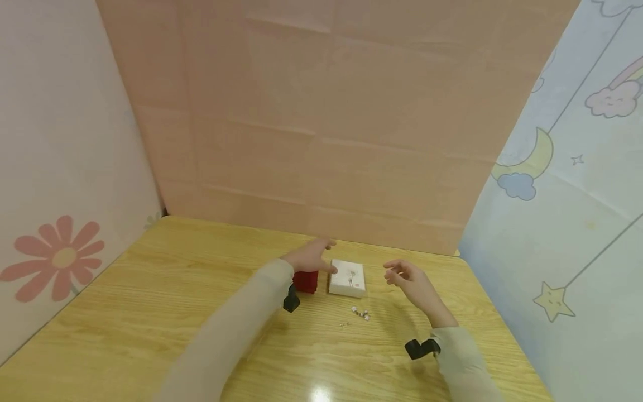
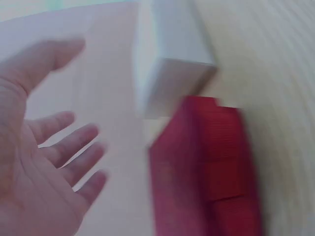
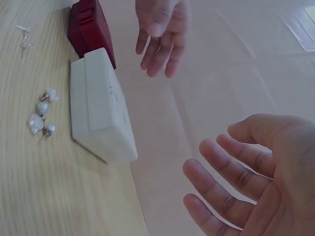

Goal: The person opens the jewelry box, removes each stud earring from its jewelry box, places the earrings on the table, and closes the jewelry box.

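Note:
My left hand (image 1: 307, 258) hovers above the red box (image 1: 305, 282), its fingers apart and nothing in its grasp. Just right of that box stands a white lidded box (image 1: 346, 278) with a small flower drawing on top. My right hand (image 1: 409, 282) is held in the air to the right of the white box, fingers loosely bent and holding nothing. In the right wrist view, a pair of pearl-and-flower earrings (image 3: 43, 109) lies on the table near the white box. A smaller pair of earrings (image 3: 24, 43) lies closer to the red box.
The wooden table (image 1: 166, 290) reaches back to a plain pinkish backdrop (image 1: 321, 139). Printed curtains stand at both sides, one with a pink flower (image 1: 62, 258) and one with a moon (image 1: 534, 156). Dark straps with camera mounts (image 1: 291, 298) sit on both wrists.

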A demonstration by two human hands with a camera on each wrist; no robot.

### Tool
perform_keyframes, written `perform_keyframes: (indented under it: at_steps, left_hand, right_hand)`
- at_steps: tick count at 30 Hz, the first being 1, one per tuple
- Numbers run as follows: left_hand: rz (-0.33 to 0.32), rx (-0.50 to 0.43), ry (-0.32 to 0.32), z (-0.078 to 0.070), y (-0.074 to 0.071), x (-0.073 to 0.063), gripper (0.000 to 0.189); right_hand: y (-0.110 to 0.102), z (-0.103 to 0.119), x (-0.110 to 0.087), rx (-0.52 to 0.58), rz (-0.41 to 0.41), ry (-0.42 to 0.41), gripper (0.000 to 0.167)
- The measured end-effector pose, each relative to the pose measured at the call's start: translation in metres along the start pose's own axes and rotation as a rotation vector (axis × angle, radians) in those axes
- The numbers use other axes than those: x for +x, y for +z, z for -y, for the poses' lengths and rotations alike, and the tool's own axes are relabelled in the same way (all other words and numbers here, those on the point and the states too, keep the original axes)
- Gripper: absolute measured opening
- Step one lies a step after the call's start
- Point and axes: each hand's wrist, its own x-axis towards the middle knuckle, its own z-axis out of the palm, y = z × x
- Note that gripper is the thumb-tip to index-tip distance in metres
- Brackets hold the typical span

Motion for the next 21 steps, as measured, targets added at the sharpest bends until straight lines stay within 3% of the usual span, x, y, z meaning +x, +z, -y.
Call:
perform_keyframes:
  at_steps: [3, 7, 10, 14, 18, 21]
  left_hand:
    - [-0.014, -0.095, 0.029, -0.006, -0.013, -0.006, 0.062]
    - [-0.039, -0.079, 0.060, -0.015, -0.030, -0.015, 0.051]
    - [-0.083, 0.071, 0.067, -0.020, -0.039, -0.022, 0.054]
    - [-0.152, 0.328, 0.030, -0.021, -0.045, -0.029, 0.067]
    - [-0.240, 0.482, 0.018, -0.018, -0.045, -0.033, 0.078]
    - [-0.331, 0.532, 0.040, -0.011, -0.045, -0.034, 0.080]
  right_hand:
    - [0.000, 0.005, 0.003, 0.005, -0.008, -0.012, 0.031]
    - [0.001, 0.017, 0.008, -0.005, -0.033, -0.016, 0.028]
    - [0.006, 0.029, 0.016, -0.026, -0.071, -0.030, 0.026]
    - [0.015, 0.048, 0.027, -0.059, -0.128, -0.052, 0.030]
    - [0.023, 0.061, 0.035, -0.152, -0.162, -0.062, 0.052]
    - [0.027, 0.067, 0.040, -0.290, -0.176, -0.105, 0.070]
